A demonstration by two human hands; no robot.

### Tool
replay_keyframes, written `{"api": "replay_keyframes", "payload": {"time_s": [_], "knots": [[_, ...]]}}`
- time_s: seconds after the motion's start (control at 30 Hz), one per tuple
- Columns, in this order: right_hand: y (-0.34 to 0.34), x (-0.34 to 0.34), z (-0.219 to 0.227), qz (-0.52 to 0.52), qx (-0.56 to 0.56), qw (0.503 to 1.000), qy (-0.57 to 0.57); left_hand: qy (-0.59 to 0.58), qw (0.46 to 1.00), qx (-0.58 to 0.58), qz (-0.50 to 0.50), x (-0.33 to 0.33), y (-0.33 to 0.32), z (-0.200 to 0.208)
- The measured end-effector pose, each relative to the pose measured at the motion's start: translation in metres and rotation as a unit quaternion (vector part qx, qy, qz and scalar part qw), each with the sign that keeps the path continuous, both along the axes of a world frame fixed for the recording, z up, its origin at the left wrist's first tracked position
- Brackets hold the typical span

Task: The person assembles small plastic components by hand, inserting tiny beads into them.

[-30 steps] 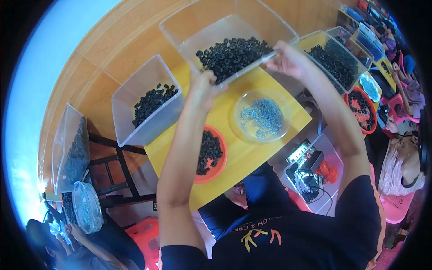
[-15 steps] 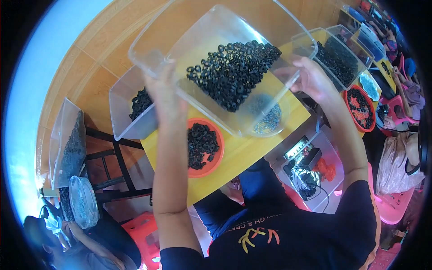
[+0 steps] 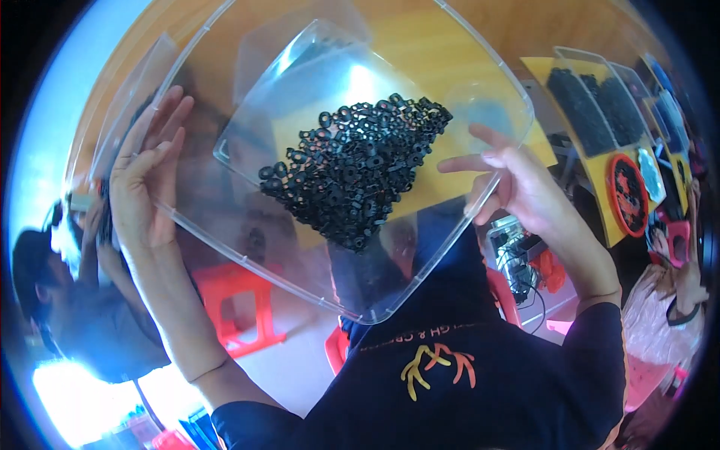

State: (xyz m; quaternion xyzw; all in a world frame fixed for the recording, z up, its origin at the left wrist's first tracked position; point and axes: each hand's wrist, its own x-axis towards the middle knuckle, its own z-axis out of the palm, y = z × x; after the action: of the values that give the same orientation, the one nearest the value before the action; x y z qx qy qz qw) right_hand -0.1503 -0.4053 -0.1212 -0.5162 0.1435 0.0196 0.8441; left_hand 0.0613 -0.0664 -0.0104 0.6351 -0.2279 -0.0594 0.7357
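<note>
A large clear plastic bin (image 3: 369,318) is held up between my two hands, in front of my chest. Small black ring-shaped parts (image 3: 360,169) lie heaped in it, bunched toward the side near me. My left hand (image 3: 146,180) supports the bin's left side, fingers stretched up along the wall rather than curled around it. At the right rim, my right hand (image 3: 514,180) grips the bin, its fingers partly spread and seen partly through the clear plastic.
Behind the bin is a yellow table (image 3: 541,142). Another yellow table (image 3: 596,184) at right bears clear bins of dark parts (image 3: 581,112) and a red basin (image 3: 628,196). A red stool (image 3: 240,307) stands lower left, beside a seated person (image 3: 97,292). Electrical gear (image 3: 514,251) sits right of my legs.
The bin has come down and closer to my body. My left hand has moved left, its fingers now outstretched on the side. The orange basin by my left arm is out of sight.
</note>
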Motion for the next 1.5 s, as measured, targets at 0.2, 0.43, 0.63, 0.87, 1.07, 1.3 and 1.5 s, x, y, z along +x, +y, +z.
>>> {"api": "replay_keyframes", "payload": {"time_s": [0.2,0.43,0.63,0.87,1.07,1.3,1.5], "knots": [[0.052,0.014,-0.009,0.189,0.013,0.981,0.034,0.032,0.989,-0.033,0.142,-0.044,0.084,0.002],[0.031,0.039,0.063,0.549,-0.225,0.784,-0.18,0.017,0.985,0.015,0.171,-0.069,0.156,-0.003],[0.168,0.053,-0.004,0.448,-0.527,0.65,-0.316,0.03,0.987,0.012,0.16,-0.077,0.119,-0.003],[0.236,0.062,-0.036,0.224,-0.632,0.558,-0.489,0.07,0.986,-0.04,0.148,-0.056,0.11,-0.016],[0.206,0.031,-0.051,0.377,-0.612,0.568,-0.4,0.108,0.986,-0.063,0.114,-0.045,0.114,-0.039],[0.175,0.043,-0.022,0.308,-0.651,0.62,-0.31,0.102,0.984,-0.072,0.124,-0.056,0.137,-0.029],[0.188,0.029,-0.046,0.354,-0.662,0.634,-0.188,0.094,0.983,-0.053,0.148,-0.057,0.128,-0.032]]}}
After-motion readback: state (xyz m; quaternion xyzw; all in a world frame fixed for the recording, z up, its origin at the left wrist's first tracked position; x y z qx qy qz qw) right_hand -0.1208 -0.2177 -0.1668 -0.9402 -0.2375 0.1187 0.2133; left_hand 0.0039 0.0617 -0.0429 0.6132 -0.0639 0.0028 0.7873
